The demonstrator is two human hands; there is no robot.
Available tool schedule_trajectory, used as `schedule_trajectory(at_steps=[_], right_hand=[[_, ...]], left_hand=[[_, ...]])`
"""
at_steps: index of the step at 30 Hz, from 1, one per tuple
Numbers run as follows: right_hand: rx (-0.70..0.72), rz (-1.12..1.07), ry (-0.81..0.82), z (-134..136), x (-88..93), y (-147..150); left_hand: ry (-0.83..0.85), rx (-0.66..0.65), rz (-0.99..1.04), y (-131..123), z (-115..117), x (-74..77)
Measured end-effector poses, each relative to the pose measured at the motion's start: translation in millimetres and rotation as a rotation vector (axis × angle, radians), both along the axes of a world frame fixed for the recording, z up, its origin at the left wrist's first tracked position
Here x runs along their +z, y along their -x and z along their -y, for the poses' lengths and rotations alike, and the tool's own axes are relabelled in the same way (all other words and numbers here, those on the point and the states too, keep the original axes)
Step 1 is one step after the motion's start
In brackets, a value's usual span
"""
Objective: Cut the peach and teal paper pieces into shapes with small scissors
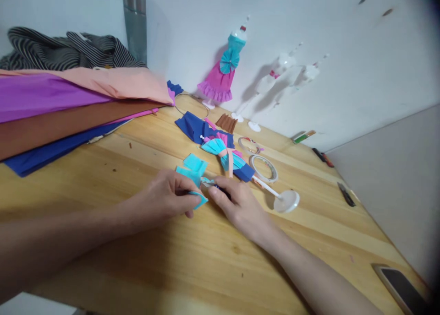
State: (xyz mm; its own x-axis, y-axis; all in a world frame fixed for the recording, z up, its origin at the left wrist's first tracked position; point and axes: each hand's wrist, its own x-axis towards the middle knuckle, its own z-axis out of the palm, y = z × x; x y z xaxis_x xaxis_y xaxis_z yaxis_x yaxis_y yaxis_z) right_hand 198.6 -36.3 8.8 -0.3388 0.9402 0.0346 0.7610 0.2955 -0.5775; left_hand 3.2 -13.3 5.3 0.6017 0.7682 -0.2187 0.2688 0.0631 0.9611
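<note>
My left hand [175, 193] is closed in a pinch on a small turquoise crepe paper piece [200, 199]. Close beside it, my right hand [233, 200] grips what look like small scissors [206, 181] with a dark handle; the fingers cover most of them. Their shiny tip points left, near the paper. Flat turquoise paper pieces [193, 164] lie on the table just beyond both hands. Behind the right hand, a small white mannequin on a stand [287, 201] lies on its side, dressed in blue paper with a turquoise bow [222, 153] and a peach band.
Tape rolls [264, 168] sit right of the lying mannequin. Upright mannequins stand by the wall, one in a pink and turquoise dress [223, 74]. Coloured paper sheets [68, 90] and striped cloth [75, 49] fill the left. A cutter [346, 194] and phone [400, 287] lie right.
</note>
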Motion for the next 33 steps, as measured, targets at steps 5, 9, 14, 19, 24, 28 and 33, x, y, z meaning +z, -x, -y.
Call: schedule_trajectory(at_steps=[5, 9, 14, 19, 24, 28, 33], right_hand=[[-0.178, 0.519, -0.147, -4, 5.4, -6], [-0.11, 0.579, -0.293, -2, 0.9, -6], [-0.052, 0.603, -0.424, 3, -2.1, -2], [-0.002, 0.551, -0.448, 8, 1.7, -2], [-0.08, 0.537, -0.438, 6, 6.5, -8], [-0.143, 0.389, -0.391, 3, 12.5, -12], [-0.124, 0.53, -0.277, 0, 15.2, -12]], left_hand=[[-0.004, 0.0, -0.05, 0, -1, -0.4], [-0.024, -0.004, -0.071, 0, -1, 2.0], [0.014, -0.042, -0.022, -1, 1, 2.2], [0.012, -0.055, -0.086, -1, 3, -0.9], [0.019, 0.024, -0.018, 0, 0, -8.5], [0.021, 0.077, 0.049, 0, 0, -8.3], [0.012, 0.089, 0.024, -3, 3, -1.3]])
